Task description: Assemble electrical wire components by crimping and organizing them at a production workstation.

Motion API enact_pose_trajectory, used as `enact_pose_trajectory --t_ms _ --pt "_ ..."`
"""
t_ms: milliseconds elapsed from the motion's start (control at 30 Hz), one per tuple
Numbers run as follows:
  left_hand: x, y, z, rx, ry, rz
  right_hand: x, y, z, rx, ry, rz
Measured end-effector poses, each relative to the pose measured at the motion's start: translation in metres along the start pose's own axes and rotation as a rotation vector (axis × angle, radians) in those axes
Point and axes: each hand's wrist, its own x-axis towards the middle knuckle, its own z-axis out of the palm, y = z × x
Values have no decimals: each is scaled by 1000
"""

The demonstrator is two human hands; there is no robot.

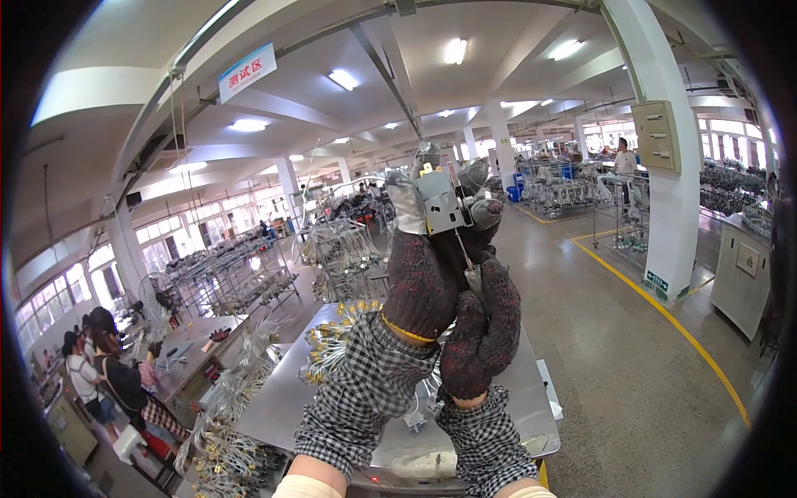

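Observation:
Both my hands wear dark knitted gloves with grey-coated fingertips, and checked sleeve covers reach my wrists. Raised in front of me, my left hand (422, 270) is closed around a small boxy metal part (446, 207) with slots, a black edge and yellow tabs on top. Just below it, my right hand (483, 336) pinches a thin metal rod (462, 249), perhaps a screwdriver shaft, which points up to the part's lower edge. The rod's lower end is hidden in the glove. Under my arms, white wires with yellow ends (328, 344) lie on a steel table (527, 415).
Bundles of white cables (237, 448) hang at the table's left side. Racks of wiring (344, 257) stand ahead. People (116, 373) work at a bench on the left. A white pillar (668, 224) and a grey cabinet (741, 274) stand right, beyond a yellow floor line (664, 311).

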Motion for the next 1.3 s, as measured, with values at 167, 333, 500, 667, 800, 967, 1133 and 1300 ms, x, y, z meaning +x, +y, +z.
enact_pose_trajectory --t_ms 167,333,500,667,800,967,1133,1300 --pt "-1 -2 7 51 68 -23 0 1 -3 -4 -8 20" --pt "4 -1 4 251 19 57 2 -2 0 39 11 5" --pt "1 -2 10 128 133 -36 0 1 -2 -20 7 -15" --pt "0 0 11 153 122 -2 0 0 1 47 23 -6" --pt "1 1 -5 -75 -33 -32 2 1 -2 -38 -3 -37" --pt "1 2 4 52 19 -38 2 1 -1 -40 5 -51" --pt "-1 -1 13 163 73 -13 2 3 -2 -40 3 -43" --pt "1 0 11 198 123 24 2 1 -3 -56 -14 -49"
